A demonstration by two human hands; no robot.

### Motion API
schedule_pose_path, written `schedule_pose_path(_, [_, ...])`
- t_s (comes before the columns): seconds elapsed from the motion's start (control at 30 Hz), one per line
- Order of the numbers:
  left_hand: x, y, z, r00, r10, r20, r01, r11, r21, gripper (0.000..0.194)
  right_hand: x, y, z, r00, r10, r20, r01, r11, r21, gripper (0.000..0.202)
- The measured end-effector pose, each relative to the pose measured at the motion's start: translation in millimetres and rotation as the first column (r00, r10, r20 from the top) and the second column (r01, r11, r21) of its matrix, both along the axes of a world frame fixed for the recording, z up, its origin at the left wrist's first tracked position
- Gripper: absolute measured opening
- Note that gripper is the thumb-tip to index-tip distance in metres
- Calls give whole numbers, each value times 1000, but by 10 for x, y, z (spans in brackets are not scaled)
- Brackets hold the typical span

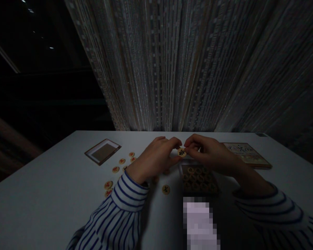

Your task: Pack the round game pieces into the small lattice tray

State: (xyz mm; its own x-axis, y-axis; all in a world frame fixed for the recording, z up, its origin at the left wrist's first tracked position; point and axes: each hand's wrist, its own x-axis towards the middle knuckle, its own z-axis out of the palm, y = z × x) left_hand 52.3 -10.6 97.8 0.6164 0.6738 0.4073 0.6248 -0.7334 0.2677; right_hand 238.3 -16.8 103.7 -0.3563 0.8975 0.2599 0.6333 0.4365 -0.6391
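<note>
Pinching one disc with left hand and right hand, we could drop it near the box, five o'clock, if fingertips slip.

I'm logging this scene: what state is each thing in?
Left hand: pinching the round piece
Right hand: fingertips at that piece's edge
Round piece: held up, character showing
Box: open, stored pieces inside
Loose pieces: scattered, some characters up
Shallow tray: open side up
Printed panel: flat, picture up
Curtain: hanging down
</note>
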Motion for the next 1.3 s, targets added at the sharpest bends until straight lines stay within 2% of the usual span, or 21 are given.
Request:
schedule_pose_path(0.13, [-17, 14, 1, 998, -14, 65, 16, 999, -30, 22, 1, -12, 8, 999, 4, -49, -3, 1000, 15, 10])
schedule_pose_path(0.33, [-11, 18, 22, 986, 8, 169, 16, 990, -141, 23, 16, -1, -4, 997, 14, -74, -6, 993, 117, 14])
schedule_pose_path(0.47, [-17, 9, 31, 967, -5, 255, 59, 977, -206, 23, 19, -14, 14, 996, 19, -86, -9, 993, 116, 18])
schedule_pose_path(0.6, [-42, 2, 35, 936, -24, 352, 108, 970, -219, 21, 13, -42, 40, 994, 27, -104, -17, 995, 102, 24])
schedule_pose_path(0.83, [-59, -11, 63, 899, -41, 435, 153, 962, -226, 23, 10, -67, 57, 997, 23, -80, -12, 991, 131, 32])
schedule_pose_path(1.07, [-40, -12, 92, 833, 5, 554, 218, 916, -336, 23, -9, -90, 73, 988, 79, -132, -61, 989, 134, 30])
schedule_pose_path(1.3, [-25, 9, 100, 757, 84, 648, 254, 876, -410, 18, -7, -106, 82, 991, 21, -131, -4, 992, 129, 30])
